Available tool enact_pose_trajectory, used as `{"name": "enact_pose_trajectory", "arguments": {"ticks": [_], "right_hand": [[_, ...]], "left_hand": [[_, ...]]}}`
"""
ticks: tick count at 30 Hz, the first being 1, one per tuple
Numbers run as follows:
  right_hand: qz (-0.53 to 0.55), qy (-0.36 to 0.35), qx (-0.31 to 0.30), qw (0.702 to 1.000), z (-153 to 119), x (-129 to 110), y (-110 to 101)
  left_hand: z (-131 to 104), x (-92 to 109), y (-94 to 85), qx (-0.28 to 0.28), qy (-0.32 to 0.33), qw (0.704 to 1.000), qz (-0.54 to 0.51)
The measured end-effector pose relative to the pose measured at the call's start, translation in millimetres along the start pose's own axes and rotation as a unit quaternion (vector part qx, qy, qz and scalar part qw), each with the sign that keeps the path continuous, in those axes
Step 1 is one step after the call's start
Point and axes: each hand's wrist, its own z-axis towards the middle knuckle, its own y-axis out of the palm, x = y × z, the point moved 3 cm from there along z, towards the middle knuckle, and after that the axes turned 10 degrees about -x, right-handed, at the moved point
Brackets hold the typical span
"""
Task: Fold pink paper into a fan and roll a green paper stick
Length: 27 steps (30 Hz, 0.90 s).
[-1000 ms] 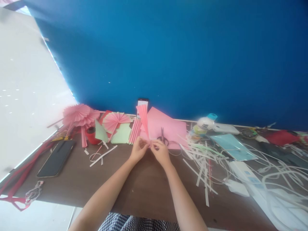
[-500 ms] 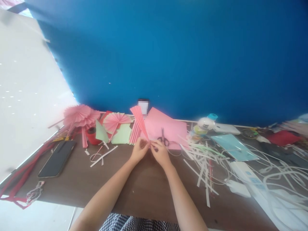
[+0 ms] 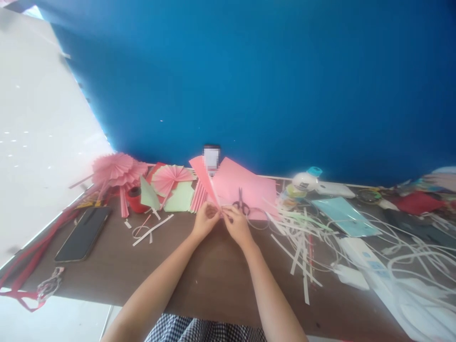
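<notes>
A folded pink paper (image 3: 205,178) rises up and to the left from my fingertips, its lower end pinched between both hands. My left hand (image 3: 205,221) is closed on that end, and my right hand (image 3: 235,223) pinches it from the other side, the fingertips nearly touching. Black scissors (image 3: 241,203) lie on a flat pink sheet (image 3: 249,186) just beyond my right hand. Pleated pink paper (image 3: 198,197) stands behind my left hand. Farther left are a pink paper fan (image 3: 172,178) and green paper (image 3: 180,196).
Pink rosettes (image 3: 116,171), a red pot (image 3: 136,199) and a phone (image 3: 83,233) are on the left of the brown table (image 3: 210,285). White paper strips (image 3: 301,247), a glue bottle (image 3: 305,181), a blue packet (image 3: 347,217) and cables (image 3: 409,270) lie to the right.
The top of the held pink paper has opened wider and shifted slightly left. Both hands stay nearly in place, and the view has moved a little.
</notes>
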Motion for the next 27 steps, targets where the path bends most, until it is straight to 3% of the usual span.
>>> {"name": "enact_pose_trajectory", "arguments": {"ticks": [10, 17, 21, 27], "right_hand": [[-0.075, -0.002, -0.028, 0.997, -0.3, -6.2, 0.1], [-0.098, 0.042, 0.057, 0.993, -1.9, 6.9, -11.7], [-0.12, 0.099, 0.146, 0.977, -5.9, 24.5, -35.1], [-0.163, 0.194, 0.273, 0.928, -24.0, 61.7, -73.5]], "left_hand": [[-1.3, 2.2, 1.4, 0.005, -0.009, 1.0, 0.027], [-0.2, -0.1, 0.7, -0.013, -0.059, 0.998, 0.025], [-2.1, -1.2, 1.3, -0.105, -0.154, 0.978, -0.097], [-11.9, 10.2, -5.1, -0.28, -0.268, 0.901, -0.193]]}}
